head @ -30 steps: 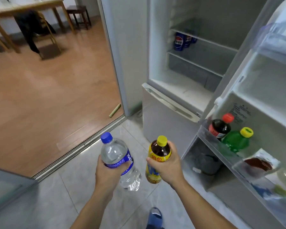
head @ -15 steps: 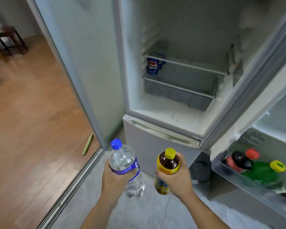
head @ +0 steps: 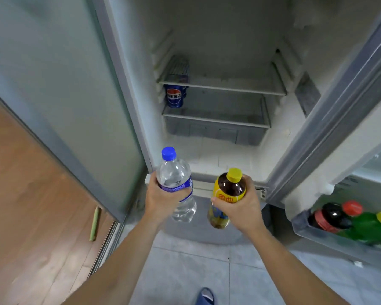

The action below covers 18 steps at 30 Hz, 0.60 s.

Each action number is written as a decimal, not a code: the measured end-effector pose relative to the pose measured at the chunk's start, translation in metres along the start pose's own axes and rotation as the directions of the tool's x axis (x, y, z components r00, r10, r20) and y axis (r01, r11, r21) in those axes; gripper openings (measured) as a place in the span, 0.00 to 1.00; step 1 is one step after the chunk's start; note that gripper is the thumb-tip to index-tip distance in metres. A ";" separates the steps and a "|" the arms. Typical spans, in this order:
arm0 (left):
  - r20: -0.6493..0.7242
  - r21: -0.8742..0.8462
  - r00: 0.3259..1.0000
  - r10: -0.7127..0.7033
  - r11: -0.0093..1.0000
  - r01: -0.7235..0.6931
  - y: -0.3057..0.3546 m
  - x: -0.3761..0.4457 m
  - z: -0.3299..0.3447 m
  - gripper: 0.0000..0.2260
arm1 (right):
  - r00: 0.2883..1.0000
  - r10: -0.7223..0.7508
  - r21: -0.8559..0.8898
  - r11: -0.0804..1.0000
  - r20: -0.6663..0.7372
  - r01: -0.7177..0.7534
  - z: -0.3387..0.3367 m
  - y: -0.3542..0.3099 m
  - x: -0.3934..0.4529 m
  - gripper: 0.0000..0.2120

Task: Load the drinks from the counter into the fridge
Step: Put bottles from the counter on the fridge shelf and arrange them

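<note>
The left hand (head: 163, 200) was wrapped around a clear water bottle (head: 178, 186) with a blue cap and blue label, fingers curled across the label, holding it tilted slightly in front of the open fridge (head: 218, 62). The right hand (head: 240, 205) gripped a dark tea bottle (head: 227, 197) with a yellow cap and yellow label, thumb and fingers closed about its middle, just beside the water bottle and not touching it. Both bottles hung above the tiled floor (head: 185, 271), close to the fridge's lower front edge and outside the compartment. Inside, a blue Pepsi can (head: 174, 98) stood at the left end of the lower glass shelf (head: 218, 118), with what looked like more cans behind it, though the shelf above blurred them. On the open door, the door bin (head: 317, 236) held a red-capped cola bottle (head: 332, 217) and a green bottle (head: 370, 227) with a yellow cap, lying close together.
</note>
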<state>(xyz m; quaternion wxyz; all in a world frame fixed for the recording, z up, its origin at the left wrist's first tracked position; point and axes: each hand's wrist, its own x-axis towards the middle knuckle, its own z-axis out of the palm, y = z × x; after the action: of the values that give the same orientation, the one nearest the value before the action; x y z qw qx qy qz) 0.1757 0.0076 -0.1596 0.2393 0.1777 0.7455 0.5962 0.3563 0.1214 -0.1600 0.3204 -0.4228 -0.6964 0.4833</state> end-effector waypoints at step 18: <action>0.026 0.138 0.999 0.026 0.990 -0.029 0.039 0.162 0.043 0.33 | 0.964 0.171 0.038 0.985 -0.204 -0.166 0.070 -0.033 0.172 0.35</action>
<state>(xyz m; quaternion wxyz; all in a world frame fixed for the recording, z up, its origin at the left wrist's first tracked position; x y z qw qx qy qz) 0.0658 0.1398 -0.1522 0.2270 0.2112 0.7795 0.5442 0.2122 0.2417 -0.1452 0.3529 -0.5250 -0.6160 0.4694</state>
